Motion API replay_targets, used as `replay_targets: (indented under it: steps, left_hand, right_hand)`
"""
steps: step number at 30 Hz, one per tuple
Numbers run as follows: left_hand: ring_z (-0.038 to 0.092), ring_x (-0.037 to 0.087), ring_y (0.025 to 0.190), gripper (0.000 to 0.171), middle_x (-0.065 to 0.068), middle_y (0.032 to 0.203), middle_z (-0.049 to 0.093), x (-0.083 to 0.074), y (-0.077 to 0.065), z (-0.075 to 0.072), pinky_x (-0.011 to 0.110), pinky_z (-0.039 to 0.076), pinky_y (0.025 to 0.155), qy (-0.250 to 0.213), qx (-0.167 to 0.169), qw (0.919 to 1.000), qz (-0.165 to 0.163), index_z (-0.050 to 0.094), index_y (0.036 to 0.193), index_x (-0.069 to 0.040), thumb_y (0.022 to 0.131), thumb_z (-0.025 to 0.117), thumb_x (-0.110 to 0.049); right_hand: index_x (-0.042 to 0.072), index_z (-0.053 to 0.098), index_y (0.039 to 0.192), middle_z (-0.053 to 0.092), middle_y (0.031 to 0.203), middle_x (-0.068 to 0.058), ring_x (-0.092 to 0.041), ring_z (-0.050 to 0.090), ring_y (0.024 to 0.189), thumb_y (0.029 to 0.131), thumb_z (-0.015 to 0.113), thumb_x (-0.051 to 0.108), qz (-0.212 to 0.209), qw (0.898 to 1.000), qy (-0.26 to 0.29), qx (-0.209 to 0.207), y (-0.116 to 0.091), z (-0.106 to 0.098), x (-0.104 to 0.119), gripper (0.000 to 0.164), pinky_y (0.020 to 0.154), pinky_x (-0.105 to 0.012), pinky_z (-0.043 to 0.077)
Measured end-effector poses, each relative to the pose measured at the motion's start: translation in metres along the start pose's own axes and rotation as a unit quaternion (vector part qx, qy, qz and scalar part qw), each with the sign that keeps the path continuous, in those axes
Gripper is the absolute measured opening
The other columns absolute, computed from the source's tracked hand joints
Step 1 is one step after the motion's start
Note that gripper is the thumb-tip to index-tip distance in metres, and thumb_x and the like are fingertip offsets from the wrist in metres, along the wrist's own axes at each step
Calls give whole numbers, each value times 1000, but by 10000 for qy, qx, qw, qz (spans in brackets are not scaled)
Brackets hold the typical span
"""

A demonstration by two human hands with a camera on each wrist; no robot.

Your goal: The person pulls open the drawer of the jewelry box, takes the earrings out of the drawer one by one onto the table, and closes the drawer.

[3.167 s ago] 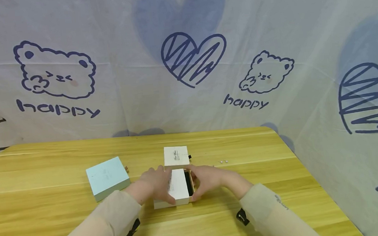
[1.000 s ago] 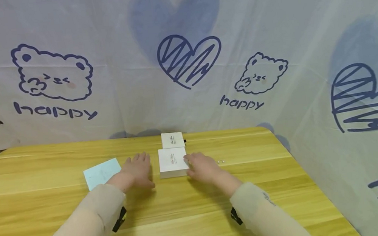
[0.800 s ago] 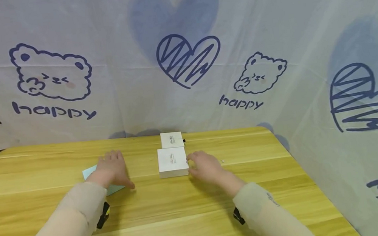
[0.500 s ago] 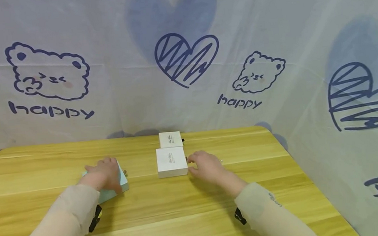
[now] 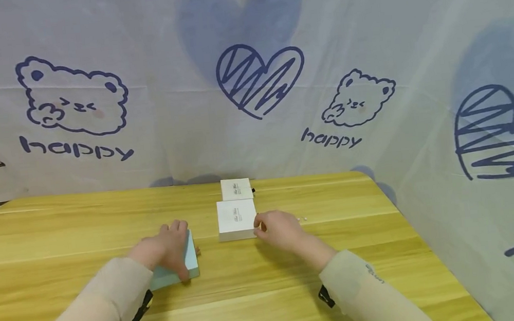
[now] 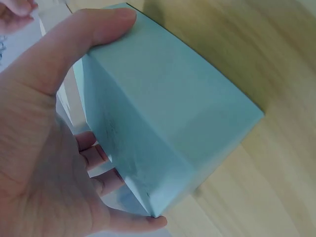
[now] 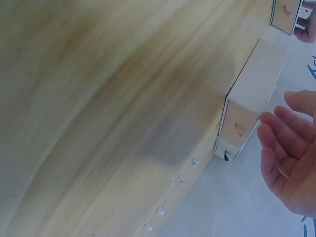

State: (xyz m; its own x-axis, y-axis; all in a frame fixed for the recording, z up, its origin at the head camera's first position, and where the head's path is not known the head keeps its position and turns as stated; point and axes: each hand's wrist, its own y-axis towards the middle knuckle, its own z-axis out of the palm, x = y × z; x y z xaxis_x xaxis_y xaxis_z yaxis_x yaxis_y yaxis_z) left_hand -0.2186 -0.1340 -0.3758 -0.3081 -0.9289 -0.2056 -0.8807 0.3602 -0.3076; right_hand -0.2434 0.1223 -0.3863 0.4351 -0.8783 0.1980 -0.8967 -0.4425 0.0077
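Note:
My left hand (image 5: 170,249) holds a light blue drawer box (image 5: 191,260) from above. In the left wrist view the thumb lies on one long side of the light blue box (image 6: 173,89), and the fingers reach over its printed top toward the opposite side. My right hand (image 5: 282,229) is beside the right end of a larger white box (image 5: 235,215), fingers loosely curled and holding nothing. That end carries a pinkish drawer front (image 7: 239,121) with a small pull tab, flush in its sleeve. Behind it sits a smaller white box (image 5: 236,189) with a black tab.
Several tiny shiny pieces that look like stud earrings (image 7: 162,211) lie on the wooden table (image 5: 342,276), right of the white boxes. A pale cloth (image 5: 164,112) printed with bears and hearts hangs behind the table's far edge.
The larger white box's drawer has closed, and both white boxes now sit farther back. My left hand has left them, taken hold of the light blue box and brought it rightward and nearer.

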Motion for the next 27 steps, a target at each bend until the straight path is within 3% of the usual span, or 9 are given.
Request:
replay_targets:
  steps: [5, 17, 27]
  left_hand:
    - [43, 35, 102, 98, 18, 118, 40, -15, 1, 4, 66, 42, 75, 1, 139, 9999, -55, 31, 125, 2, 51, 85, -32]
    - [41, 39, 114, 95, 18, 123, 40, -38, 2, 6, 74, 35, 83, -43, 192, 9998, 17, 32, 124, 0, 53, 87, -31]
    - [39, 42, 121, 96, 17, 124, 40, -46, 6, 8, 75, 33, 86, 34, 226, 9997, -54, 33, 125, -1, 53, 88, -32]
  right_hand:
    - [12, 69, 97, 67, 83, 1, -9, 57, 71, 90, 59, 25, -60, 9999, -4, 141, 1, 2, 3, 18, 61, -25, 46]
    - [12, 69, 100, 68, 84, 1, -9, 59, 73, 90, 58, 26, -173, 9992, 5, 369, 2, 6, 11, 20, 63, -25, 47]
    - [13, 70, 93, 63, 71, 7, -4, 48, 58, 91, 60, 33, -287, 9966, 352, 689, 7, 14, 26, 22, 54, -19, 40]
